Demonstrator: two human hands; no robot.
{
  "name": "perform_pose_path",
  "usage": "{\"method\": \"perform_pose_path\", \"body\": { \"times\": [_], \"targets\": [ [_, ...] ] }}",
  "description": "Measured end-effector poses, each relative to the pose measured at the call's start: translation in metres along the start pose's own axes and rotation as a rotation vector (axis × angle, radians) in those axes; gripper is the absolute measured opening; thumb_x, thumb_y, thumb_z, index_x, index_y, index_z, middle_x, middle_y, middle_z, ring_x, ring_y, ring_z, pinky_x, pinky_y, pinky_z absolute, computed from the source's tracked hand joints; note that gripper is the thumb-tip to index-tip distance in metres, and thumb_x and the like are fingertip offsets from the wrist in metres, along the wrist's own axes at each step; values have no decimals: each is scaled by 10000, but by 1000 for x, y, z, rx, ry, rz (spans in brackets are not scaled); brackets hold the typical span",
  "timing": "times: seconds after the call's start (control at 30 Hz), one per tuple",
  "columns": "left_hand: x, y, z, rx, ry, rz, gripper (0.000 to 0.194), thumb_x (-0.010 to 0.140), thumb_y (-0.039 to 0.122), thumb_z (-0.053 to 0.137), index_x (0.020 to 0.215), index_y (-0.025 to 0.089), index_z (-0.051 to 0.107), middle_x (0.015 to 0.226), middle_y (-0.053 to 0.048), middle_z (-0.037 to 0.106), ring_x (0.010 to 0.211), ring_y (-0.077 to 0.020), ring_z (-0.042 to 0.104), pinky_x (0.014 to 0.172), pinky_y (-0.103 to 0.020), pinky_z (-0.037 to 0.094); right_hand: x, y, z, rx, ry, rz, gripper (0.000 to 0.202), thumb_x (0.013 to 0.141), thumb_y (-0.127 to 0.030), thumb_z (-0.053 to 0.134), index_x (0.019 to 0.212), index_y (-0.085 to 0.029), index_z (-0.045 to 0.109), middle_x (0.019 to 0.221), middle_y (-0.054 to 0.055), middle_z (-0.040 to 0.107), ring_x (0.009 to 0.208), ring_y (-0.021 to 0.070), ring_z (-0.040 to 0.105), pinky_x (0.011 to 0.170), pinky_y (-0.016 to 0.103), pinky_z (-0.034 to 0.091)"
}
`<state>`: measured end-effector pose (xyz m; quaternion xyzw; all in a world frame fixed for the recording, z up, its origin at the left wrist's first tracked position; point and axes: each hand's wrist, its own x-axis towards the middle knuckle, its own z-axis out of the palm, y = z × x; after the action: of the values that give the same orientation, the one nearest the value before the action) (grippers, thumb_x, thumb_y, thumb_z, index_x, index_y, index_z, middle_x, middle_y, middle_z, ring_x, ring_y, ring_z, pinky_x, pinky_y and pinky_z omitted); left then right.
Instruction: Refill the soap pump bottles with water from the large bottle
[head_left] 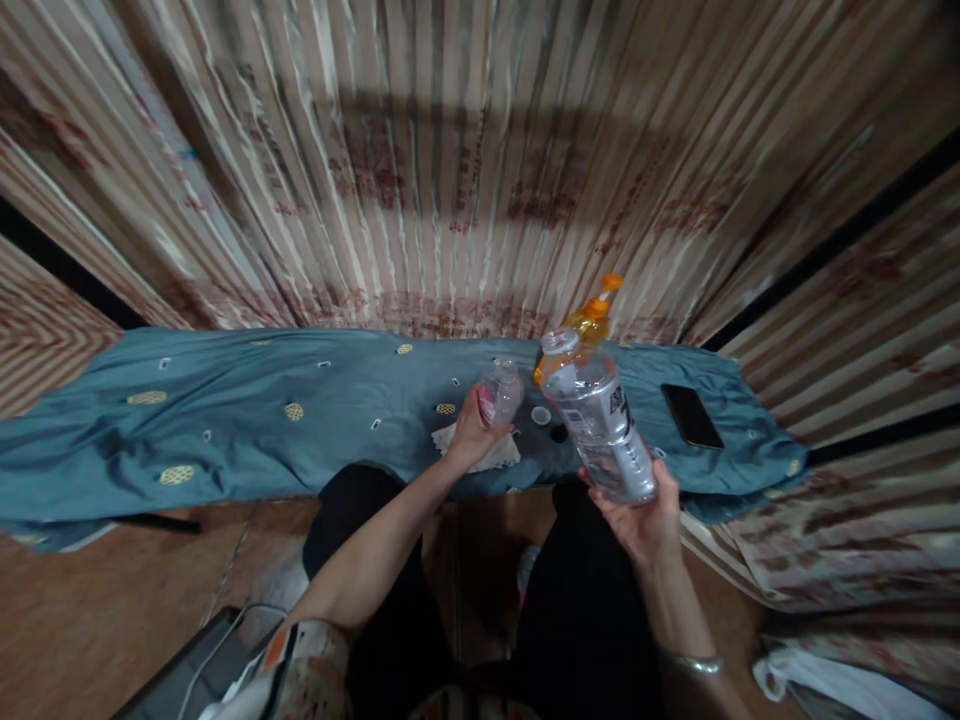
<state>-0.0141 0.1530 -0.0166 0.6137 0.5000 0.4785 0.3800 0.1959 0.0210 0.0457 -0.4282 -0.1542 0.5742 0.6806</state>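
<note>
My left hand (475,436) is closed round a small clear bottle (504,390) with a pink label, just above the teal cloth and a white cloth (501,453). A larger clear bottle (604,425) with a silver-grey label is held near its base by my right hand (643,510). This bottle tilts up and to the left, and its open mouth shows no cap. Behind it stands an orange pump bottle (592,318), partly hidden. A whitish round cap (540,415) and a dark round one (559,433) lie between the two hands.
The teal patterned cloth (247,420) covers a long narrow surface in front of my knees. A black phone (691,416) lies at its right side. Striped curtains (450,170) hang behind. A white bag (840,685) is at the lower right.
</note>
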Motion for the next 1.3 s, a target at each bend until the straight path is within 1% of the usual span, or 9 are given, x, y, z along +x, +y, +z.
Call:
{"method": "perform_pose_path", "body": {
  "times": [0.07, 0.17, 0.3, 0.47, 0.7, 0.87, 1.0, 1.17, 1.3],
  "targets": [
    [2, -4, -3, 52, 27, 34, 839, 582, 260, 862, 1305, 168, 446, 1321, -144, 571, 1262, -346, 543, 1114, -548, 417, -1, -2, -4, -34, 12, 7, 592, 543, -564, 862, 1062, -309, 734, 855, 40, 813, 640, 289, 769, 428, 268, 568],
    [5, -10, -6, 107, 65, 82, 847, 558, 302, 880, 1282, 172, 461, 1290, -136, 574, 1235, -354, 547, 1078, -555, 442, -6, -4, -8, -87, 28, 24, 630, 508, -548, 889, 1066, -299, 734, 873, 49, 816, 629, 291, 770, 429, 280, 589],
    [3, -15, -5, 136, 51, 143, 846, 574, 321, 877, 1289, 166, 453, 1275, -148, 578, 1211, -352, 558, 1077, -557, 440, -7, -8, -9, -152, 54, 35, 677, 475, -526, 913, 1082, -289, 730, 903, 61, 818, 643, 298, 774, 439, 287, 607],
    [0, -18, -3, 130, 31, 158, 879, 579, 365, 878, 1313, 177, 432, 1290, -148, 562, 1215, -343, 556, 1085, -557, 425, -5, -14, -8, -217, 93, 20, 705, 446, -541, 920, 1081, -298, 734, 878, 32, 820, 632, 282, 773, 446, 278, 616],
    [2, -16, -4, 106, -6, 141, 897, 575, 361, 890, 1321, 165, 432, 1293, -156, 555, 1228, -336, 549, 1103, -530, 408, -6, -21, -10, -263, 119, -9, 649, 484, -555, 904, 1060, -296, 754, 890, 2, 819, 639, 250, 773, 450, 259, 622],
    [0, -13, -3, 126, -13, 121, 874, 588, 343, 876, 1317, 160, 428, 1299, -151, 552, 1239, -338, 542, 1109, -530, 399, -12, -29, -12, -268, 130, -36, 609, 506, -577, 899, 1019, -275, 768, 954, -1, 815, 710, 245, 773, 482, 281, 642],
    [-1, -12, -4, 144, -25, 123, 854, 603, 314, 861, 1318, 173, 414, 1303, -143, 558, 1242, -333, 540, 1115, -521, 399, -22, -35, -13, -260, 141, -65, 552, 516, -510, 917, 992, -273, 771, 929, -11, 811, 708, 215, 757, 516, 282, 650],
    [-1, -13, -4, 141, -18, 139, 864, 590, 326, 865, 1312, 179, 415, 1304, -139, 553, 1237, -330, 542, 1120, -524, 394, -31, -36, -22, -264, 155, -85, 468, 495, -445, 932, 892, -251, 777, 905, 17, 805, 727, 222, 744, 553, 314, 656],
    [-2, -13, -4, 131, -9, 144, 844, 597, 334, 861, 1306, 182, 429, 1296, -133, 558, 1239, -334, 542, 1107, -527, 408, -37, -32, -30, -275, 165, -125, 455, 514, -358, 921, 934, -275, 766, 979, 17, 794, 785, 220, 725, 606, 353, 659]
  ]
}}
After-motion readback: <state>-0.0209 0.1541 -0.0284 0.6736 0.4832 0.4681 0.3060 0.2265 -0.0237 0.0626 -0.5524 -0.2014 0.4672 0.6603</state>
